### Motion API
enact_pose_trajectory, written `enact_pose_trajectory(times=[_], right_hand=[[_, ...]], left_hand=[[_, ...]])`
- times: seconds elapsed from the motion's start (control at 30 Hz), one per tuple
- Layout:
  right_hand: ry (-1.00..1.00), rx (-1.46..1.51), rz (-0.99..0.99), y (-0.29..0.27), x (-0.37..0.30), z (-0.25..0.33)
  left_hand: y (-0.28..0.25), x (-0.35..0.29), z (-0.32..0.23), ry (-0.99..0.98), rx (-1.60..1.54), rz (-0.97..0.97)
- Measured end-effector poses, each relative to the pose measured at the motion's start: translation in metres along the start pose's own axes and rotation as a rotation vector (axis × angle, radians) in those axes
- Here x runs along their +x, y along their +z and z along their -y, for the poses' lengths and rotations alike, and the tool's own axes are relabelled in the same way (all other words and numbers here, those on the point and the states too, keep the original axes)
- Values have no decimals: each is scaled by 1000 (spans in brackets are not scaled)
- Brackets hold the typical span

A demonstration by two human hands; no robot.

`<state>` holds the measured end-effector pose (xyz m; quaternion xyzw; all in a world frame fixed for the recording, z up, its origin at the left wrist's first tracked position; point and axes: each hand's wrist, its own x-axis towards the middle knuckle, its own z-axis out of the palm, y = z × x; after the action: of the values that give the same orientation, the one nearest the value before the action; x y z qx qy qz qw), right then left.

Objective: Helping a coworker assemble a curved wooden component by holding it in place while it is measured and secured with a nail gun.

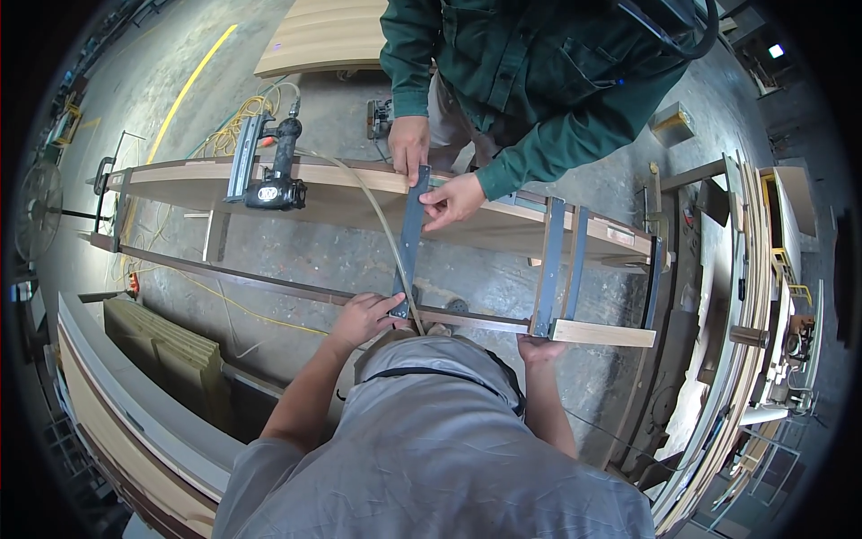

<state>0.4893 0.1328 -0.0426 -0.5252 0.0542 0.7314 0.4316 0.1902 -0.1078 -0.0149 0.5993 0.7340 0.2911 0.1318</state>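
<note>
Before me stretches a long, narrow wooden frame with a dark near rail (476, 321). My left hand (364, 317) is closed at the near end of a dark crosspiece (410, 238), fingers pressed against it where it meets that rail. Farther right, my right hand (540, 349) grips the near rail from below, its fingers partly hidden by the frame. Just above it are another dark crosspiece (552, 256) and a light wood strip (603, 333). Across from me, a co-worker's two hands (453, 199) hold the far end of the first crosspiece.
A nail gun (280, 175) rests on the far side of the frame, its pale hose (364, 189) crossing beside the crosspiece. Stacked panels (166, 355) stand at the lower left. Long boards (732, 332) line the right. A clamp (106, 180) sits at the frame's left end.
</note>
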Motion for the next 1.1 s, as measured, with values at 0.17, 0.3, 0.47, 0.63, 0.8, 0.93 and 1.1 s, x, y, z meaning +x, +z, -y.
enact_pose_trajectory(times=[0.17,0.3,0.47,0.63,0.8,0.93,1.1], right_hand=[[-16,-13,-19,5,-5,-1],[-9,-12,-24,6,-8,-1],[-3,-16,-43,10,-8,-1],[-10,-27,-81,10,-8,-2],[1,-36,-1,-8,7,1],[18,-30,11,-10,10,1],[14,-25,35,-13,14,0]], left_hand=[[4,-1,3,37,35,-58],[2,0,5,47,19,-54],[1,-1,5,36,25,-49],[0,-2,4,29,25,-47],[0,-1,4,28,43,-35],[-1,-1,4,20,51,-30],[-1,-2,5,13,31,-29]])
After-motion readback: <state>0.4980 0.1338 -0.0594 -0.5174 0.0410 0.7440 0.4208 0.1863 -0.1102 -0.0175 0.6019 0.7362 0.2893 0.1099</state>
